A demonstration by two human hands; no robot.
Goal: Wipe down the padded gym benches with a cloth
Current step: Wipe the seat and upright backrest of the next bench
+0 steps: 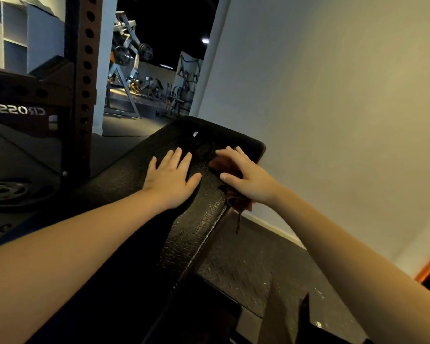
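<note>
"Forearms fill both lower corners, bare, cut off by the frame's edge. What lies past them?"

"Left hand (170,180) lies flat on the black padded tabletop (196,234) of the gym bench, fingers (176,157) straight and spread, holding nothing. Its vinyl is pebbled, with rounded corners."

"And the cloth?"

"Reddish-brown cloth (238,203) is bunched under the right hand (246,180), near the tabletop's far right corner. The palm hides most of it; a frayed end hangs over the edge. Those fingers (227,152) are nearly straight and press down on it, not wrapped round it, thumb out to the side."

"Below the pad?"

"Too dark to tell. On the right, the floor (233,264) shows a diamond-plate rubber pattern. On the left stands a steel rack upright (83,70) with round holes, and a weight plate (3,191) half lost in shadow."
</note>
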